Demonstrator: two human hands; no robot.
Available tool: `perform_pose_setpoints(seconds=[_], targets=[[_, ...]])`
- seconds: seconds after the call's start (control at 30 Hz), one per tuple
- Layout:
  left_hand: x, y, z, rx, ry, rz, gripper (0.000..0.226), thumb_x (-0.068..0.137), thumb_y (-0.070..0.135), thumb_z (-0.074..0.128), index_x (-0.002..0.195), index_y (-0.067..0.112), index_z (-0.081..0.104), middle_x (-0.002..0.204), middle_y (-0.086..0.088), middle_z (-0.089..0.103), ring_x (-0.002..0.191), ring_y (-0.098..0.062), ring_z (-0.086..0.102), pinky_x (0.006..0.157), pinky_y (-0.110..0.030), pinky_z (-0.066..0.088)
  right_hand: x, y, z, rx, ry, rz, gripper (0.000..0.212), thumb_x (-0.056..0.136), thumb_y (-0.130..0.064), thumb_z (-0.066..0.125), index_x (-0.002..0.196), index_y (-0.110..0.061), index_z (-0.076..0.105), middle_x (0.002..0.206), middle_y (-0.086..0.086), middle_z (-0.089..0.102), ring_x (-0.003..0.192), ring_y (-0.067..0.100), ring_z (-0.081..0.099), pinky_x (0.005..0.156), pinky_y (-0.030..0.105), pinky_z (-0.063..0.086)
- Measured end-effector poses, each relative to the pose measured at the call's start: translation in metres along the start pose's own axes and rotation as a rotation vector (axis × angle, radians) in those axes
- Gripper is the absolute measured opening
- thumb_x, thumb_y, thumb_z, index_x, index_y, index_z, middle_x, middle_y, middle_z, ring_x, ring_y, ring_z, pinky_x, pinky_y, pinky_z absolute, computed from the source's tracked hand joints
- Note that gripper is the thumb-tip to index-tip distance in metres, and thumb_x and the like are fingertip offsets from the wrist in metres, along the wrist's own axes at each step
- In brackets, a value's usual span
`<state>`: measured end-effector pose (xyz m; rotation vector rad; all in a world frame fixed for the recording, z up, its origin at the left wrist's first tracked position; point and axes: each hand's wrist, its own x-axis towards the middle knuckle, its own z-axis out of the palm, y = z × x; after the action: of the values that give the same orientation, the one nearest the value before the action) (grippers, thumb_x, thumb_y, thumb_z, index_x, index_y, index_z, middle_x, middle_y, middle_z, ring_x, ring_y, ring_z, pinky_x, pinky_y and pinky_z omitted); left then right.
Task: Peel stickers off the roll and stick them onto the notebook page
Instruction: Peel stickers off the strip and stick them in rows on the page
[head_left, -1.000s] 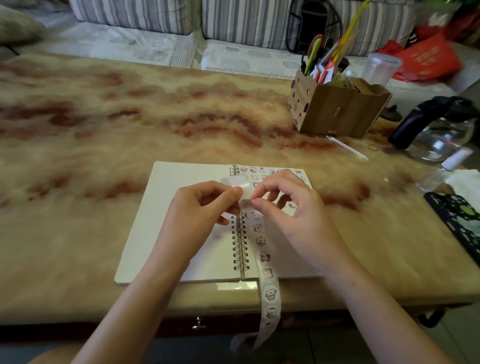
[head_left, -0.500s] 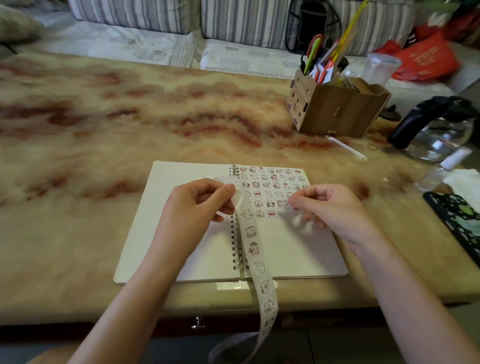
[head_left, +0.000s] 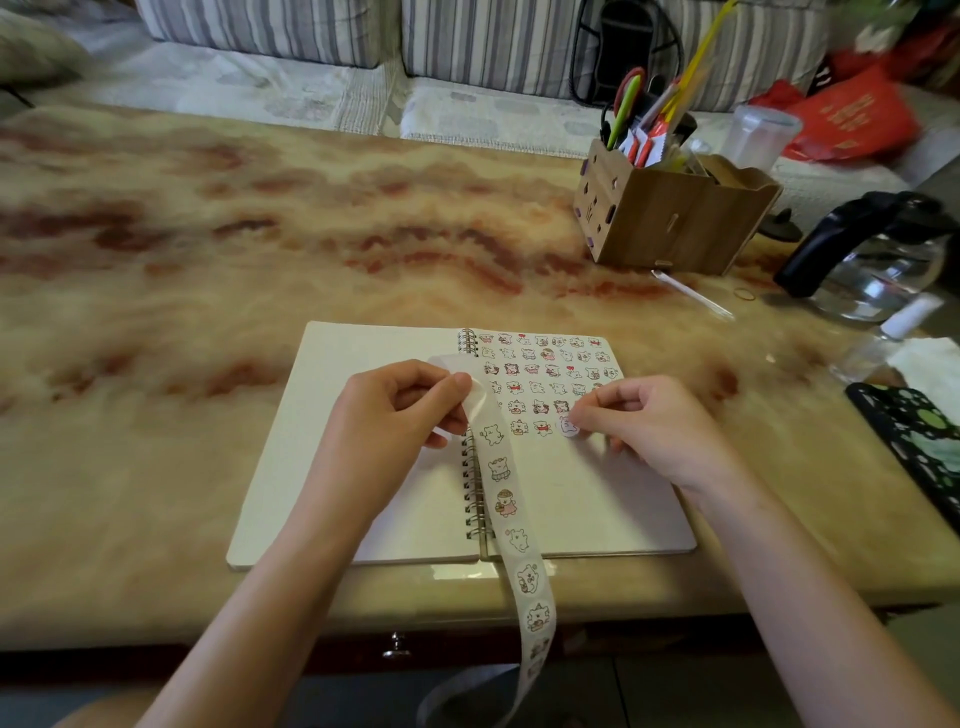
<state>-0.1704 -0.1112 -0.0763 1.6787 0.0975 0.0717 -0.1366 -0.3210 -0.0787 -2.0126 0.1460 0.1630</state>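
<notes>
Pinching the sticker strip (head_left: 511, 525) in the left hand (head_left: 395, 415) above the notebook (head_left: 332, 467) spiral, letting it trail over the table's (head_left: 156, 467) near edge. Setting a sticker (head_left: 568, 426) mid-page, at the lowest row's end, nipped by the right hand's (head_left: 654, 431) curled fingertips. Could land crooked or creased (apparently only part-pressed) if released unevenly; might overlap its neighbour.
</notes>
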Motion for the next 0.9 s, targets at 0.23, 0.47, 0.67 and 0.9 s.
perform_pose_setpoints(seconds=[0.23, 0.47, 0.67, 0.9], targets=[[0.001, -0.001, 0.000, 0.015, -0.001, -0.004, 0.014, 0.088, 0.017, 0.062, 0.077, 0.014, 0.070, 0.064, 0.003, 0.070, 0.060, -0.005, 0.065, 0.058, -0.016, 0.052, 0.002, 0.003, 0.001, -0.022, 0.008, -0.004, 0.001, 0.076, -0.008, 0.074, 0.075, -0.007, 0.074, 0.066, 0.000, 0.071, 0.049, 0.009, 0.044, 0.052, 0.020, 0.036], [0.000, -0.001, 0.000, 0.012, 0.004, -0.008, 0.013, 0.088, 0.017, 0.063, 0.078, 0.013, 0.070, 0.063, 0.002, 0.070, 0.059, -0.005, 0.065, 0.058, -0.016, 0.052, 0.002, 0.004, 0.004, -0.076, 0.033, -0.020, 0.002, 0.076, -0.009, 0.074, 0.076, -0.007, 0.074, 0.065, -0.002, 0.068, 0.040, 0.001, 0.041, 0.047, 0.016, 0.034], [0.000, 0.000, 0.000, 0.005, 0.002, -0.008, 0.013, 0.088, 0.015, 0.062, 0.078, 0.012, 0.070, 0.061, 0.004, 0.069, 0.058, -0.004, 0.064, 0.057, -0.016, 0.052, 0.001, 0.003, 0.007, -0.112, 0.050, -0.042, 0.003, 0.075, -0.007, 0.073, 0.072, -0.008, 0.073, 0.065, 0.005, 0.066, 0.045, 0.009, 0.040, 0.047, 0.022, 0.031], [0.001, -0.001, 0.000, 0.011, 0.005, -0.011, 0.013, 0.088, 0.016, 0.063, 0.078, 0.013, 0.070, 0.063, 0.002, 0.070, 0.060, -0.005, 0.065, 0.057, -0.016, 0.052, 0.007, 0.011, 0.012, -0.170, 0.107, -0.085, 0.010, 0.072, -0.012, 0.076, 0.065, -0.015, 0.070, 0.059, -0.002, 0.064, 0.048, 0.006, 0.045, 0.054, 0.025, 0.036]])
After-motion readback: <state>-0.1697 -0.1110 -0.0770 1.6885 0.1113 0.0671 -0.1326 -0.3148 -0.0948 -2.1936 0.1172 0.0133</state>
